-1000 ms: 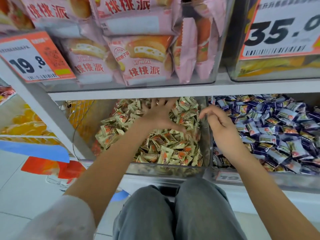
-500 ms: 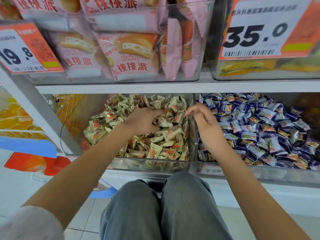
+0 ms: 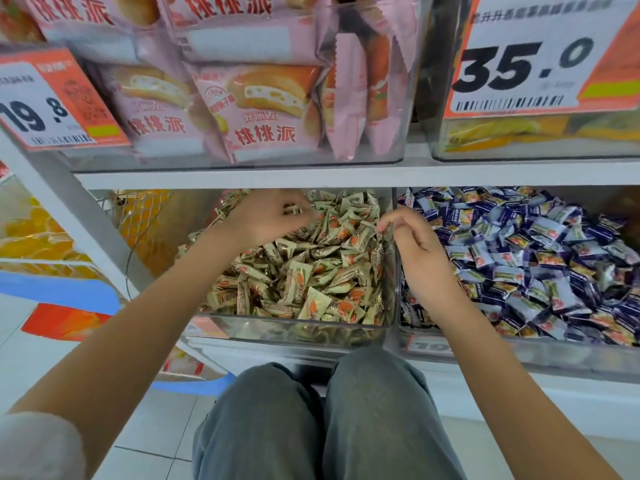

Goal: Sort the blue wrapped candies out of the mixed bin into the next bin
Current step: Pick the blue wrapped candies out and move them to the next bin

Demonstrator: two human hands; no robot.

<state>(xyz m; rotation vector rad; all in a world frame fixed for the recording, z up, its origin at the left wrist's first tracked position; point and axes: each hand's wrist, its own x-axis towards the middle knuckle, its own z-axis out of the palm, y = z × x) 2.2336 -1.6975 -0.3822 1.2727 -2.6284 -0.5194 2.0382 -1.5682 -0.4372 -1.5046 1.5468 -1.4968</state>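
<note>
Shelf (image 3: 242, 178) carries two clear bins side by side on the lower level, set low enough that both are reached from a crouch. Left bin (image 3: 298, 332) is heaped with cream-and-orange candies (image 3: 311, 271); this reads as the mixed bin. Right bin (image 3: 519, 355) is packed with blue wrapped candies (image 3: 519, 258), so it is taken as the target, just across the shared wall.

Above, a bin of pink snack packs (image 3: 263, 109) and two price tags (image 3: 52, 102) are seen; not part of the job.

Left hand (image 3: 263, 220) is buried in the back of the cream pile, fingers curled round a small wrapper at the fingertips. Its colour is not clearly resolved; it looks pale rather than blue. Probably raking for strays.

Right hand (image 3: 412, 240) is held at the divider between the bins, thumb and forefinger closed in a narrow pinch on something small. Whether that is a candy cannot be told. The position suits a short hop over the wall.

No blue candy is plainly visible in the left bin, so remaining strays are judged few or buried.
</note>
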